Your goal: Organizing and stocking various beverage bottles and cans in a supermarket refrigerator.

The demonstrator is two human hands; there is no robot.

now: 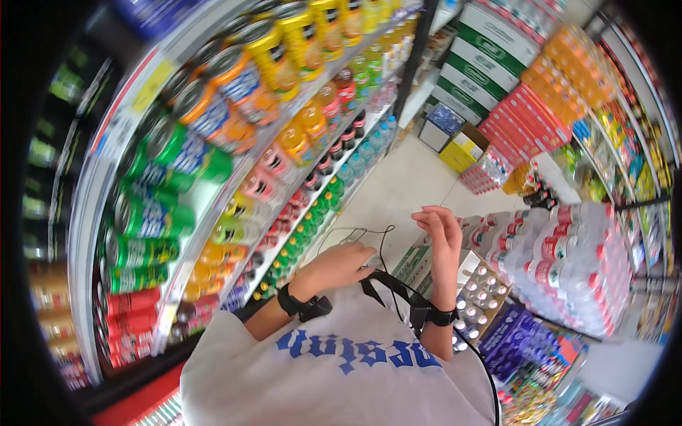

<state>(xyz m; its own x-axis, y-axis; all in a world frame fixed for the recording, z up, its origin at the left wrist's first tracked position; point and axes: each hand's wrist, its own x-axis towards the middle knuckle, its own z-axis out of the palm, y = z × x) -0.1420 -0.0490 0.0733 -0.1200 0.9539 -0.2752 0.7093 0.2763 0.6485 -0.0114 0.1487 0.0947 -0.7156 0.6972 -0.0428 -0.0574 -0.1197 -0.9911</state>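
In front of my chest, my left hand (339, 264) is turned back-side up, its fingers pointing right and bent. Their undersides are hidden, so a grip cannot be made out. Close to its fingertips are a black strap (375, 282) and a thin dark cable (383, 248). My right hand (442, 231) is raised with the fingers stretched and slightly bent, holding nothing. Each wrist wears a black band, the left band (304, 305) and the right band (442, 317). To the left, green cans (153, 213) and orange cans (213, 113) line a shelf, apart from both hands.
Lower shelf rows hold coloured bottles (312, 124). Shrink-wrapped bottle packs (568, 255) are stacked on the right, beside an open carton of bottles (479, 298). Farther off stand green-and-white cartons (486, 60), red cartons (526, 124) and a yellow box (463, 150) on the pale floor (398, 184).
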